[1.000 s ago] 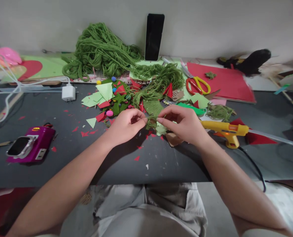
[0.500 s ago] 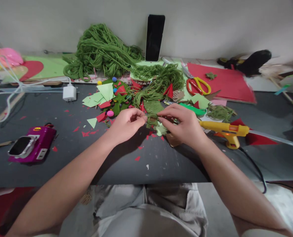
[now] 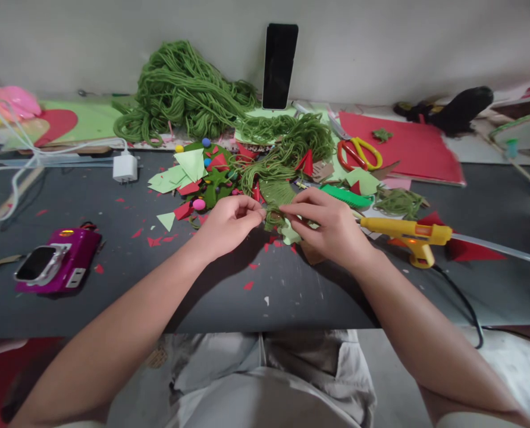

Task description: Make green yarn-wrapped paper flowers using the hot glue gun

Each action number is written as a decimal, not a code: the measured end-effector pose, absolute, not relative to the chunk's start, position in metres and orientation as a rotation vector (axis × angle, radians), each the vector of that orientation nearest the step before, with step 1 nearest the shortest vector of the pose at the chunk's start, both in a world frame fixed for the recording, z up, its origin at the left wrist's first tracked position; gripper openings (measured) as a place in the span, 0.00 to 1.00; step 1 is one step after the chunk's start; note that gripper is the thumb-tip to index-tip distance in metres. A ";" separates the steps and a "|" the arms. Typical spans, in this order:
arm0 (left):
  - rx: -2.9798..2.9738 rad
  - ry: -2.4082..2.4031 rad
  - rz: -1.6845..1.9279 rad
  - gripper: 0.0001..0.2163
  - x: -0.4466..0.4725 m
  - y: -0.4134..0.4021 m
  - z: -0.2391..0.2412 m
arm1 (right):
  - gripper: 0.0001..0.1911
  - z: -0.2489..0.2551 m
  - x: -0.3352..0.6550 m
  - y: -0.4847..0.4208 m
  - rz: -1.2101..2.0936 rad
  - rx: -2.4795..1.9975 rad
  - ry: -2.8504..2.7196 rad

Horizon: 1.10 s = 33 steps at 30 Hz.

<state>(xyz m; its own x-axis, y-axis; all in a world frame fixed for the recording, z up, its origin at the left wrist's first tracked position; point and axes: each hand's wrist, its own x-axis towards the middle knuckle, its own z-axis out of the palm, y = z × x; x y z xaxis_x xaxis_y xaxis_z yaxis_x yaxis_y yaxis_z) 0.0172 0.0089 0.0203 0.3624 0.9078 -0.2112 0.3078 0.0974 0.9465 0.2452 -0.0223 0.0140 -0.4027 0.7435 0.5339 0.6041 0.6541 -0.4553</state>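
A small yarn-wrapped piece (image 3: 273, 215) of green wool lies between my two hands over the dark table (image 3: 265, 291). My left hand (image 3: 229, 224) pinches its left end with curled fingers. My right hand (image 3: 331, 226) pinches the right end, thumb and fingers pressed together. Strands run from the piece back to a loose bundle of green yarn (image 3: 287, 148). A pale green paper scrap (image 3: 289, 233) lies under my right fingers.
A big heap of green yarn (image 3: 179, 95) and a phone (image 3: 279, 65) stand at the wall. Scissors (image 3: 358, 151) lie on red paper (image 3: 403, 148). A yellow glue gun (image 3: 410, 235) rests right of my hand. A magenta device (image 3: 55, 267) and white charger (image 3: 125, 167) sit left.
My right hand has shifted slightly left and down along the yarn piece; my left hand keeps its pinch in place.
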 end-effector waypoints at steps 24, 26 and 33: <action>1.359 1.168 0.786 0.10 0.019 0.011 0.017 | 0.09 0.013 0.239 -0.023 0.489 -1.132 -1.907; 1.361 1.179 0.792 0.10 0.020 0.011 0.018 | 0.10 0.014 0.240 -0.023 0.475 -1.106 -1.944; 1.362 1.209 0.799 0.11 0.022 0.009 0.019 | 0.12 0.015 0.242 -0.025 0.512 -1.147 -1.987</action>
<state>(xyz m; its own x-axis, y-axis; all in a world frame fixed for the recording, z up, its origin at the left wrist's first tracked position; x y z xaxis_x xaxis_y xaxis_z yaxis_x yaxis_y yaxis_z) 0.0223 0.0093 0.0188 0.2532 0.9526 -0.1687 0.2181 0.1136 0.9693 0.2420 -0.0254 0.0148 -0.2979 0.8574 0.4197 0.5478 0.5136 -0.6604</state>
